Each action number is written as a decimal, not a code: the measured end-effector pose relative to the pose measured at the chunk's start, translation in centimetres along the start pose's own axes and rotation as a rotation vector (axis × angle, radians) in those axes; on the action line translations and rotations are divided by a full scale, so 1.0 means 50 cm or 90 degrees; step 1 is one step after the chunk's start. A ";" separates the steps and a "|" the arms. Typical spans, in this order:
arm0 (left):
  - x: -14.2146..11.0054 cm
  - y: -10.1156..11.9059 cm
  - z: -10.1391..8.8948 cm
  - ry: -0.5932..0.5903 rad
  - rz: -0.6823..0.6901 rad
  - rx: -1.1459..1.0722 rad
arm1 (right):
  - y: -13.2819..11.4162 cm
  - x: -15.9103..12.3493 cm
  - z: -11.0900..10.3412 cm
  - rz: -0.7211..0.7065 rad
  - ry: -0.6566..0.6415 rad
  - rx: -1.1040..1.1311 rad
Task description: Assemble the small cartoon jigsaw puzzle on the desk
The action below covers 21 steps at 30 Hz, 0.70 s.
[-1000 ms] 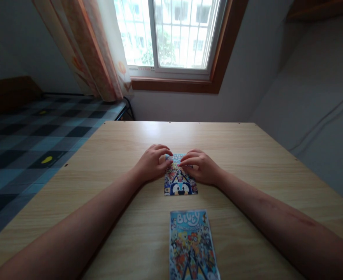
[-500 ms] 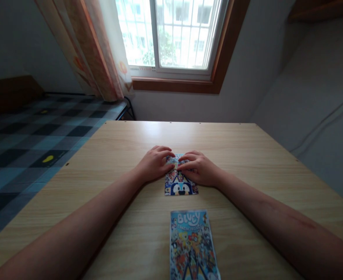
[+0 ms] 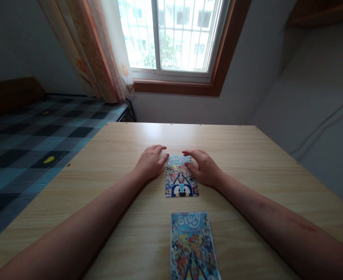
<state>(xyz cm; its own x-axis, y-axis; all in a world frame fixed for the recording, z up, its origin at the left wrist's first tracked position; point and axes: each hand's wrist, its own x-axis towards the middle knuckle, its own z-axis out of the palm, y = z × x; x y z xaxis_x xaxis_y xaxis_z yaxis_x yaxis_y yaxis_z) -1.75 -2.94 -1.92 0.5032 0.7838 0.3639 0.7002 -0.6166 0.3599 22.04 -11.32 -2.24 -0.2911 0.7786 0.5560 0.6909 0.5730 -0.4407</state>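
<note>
A flat, colourful Bluey picture (image 3: 179,181), which looks like an assembled jigsaw puzzle, lies on the wooden table. Its title is at the far end and a blue cartoon dog's face at the near end. My left hand (image 3: 151,163) rests by its upper left edge, thumb and fingers apart, holding nothing. Over the upper right part is my right hand (image 3: 203,167), open, its fingers parted and covering a bit of that edge. Closer to me lies a Bluey box (image 3: 192,245) with the same artwork, its near end cut off by the frame.
The light wooden table (image 3: 125,241) reaches toward a barred window (image 3: 186,39). At left stands a bed with a checked cover (image 3: 69,132), below a curtain (image 3: 104,58). A cable (image 3: 323,126) runs along the right wall.
Both hands have drawn apart, the left one outward to the left and the right one a little to the right. The picture's title now shows between them.
</note>
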 end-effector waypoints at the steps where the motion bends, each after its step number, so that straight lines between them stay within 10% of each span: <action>1: 0.000 -0.001 0.001 -0.008 -0.011 0.016 | 0.002 -0.001 0.002 0.018 0.010 -0.003; 21: -0.018 0.031 0.014 -0.134 -0.032 0.104 | 0.031 -0.007 0.035 0.180 -0.075 -0.168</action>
<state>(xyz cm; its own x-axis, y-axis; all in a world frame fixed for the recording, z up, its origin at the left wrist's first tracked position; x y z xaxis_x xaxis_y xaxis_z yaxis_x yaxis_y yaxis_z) -0.79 -4.56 -2.29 0.5479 0.8217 0.1566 0.7908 -0.5699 0.2234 22.08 -10.25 -4.35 -0.1288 0.9287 0.3476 0.8966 0.2589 -0.3594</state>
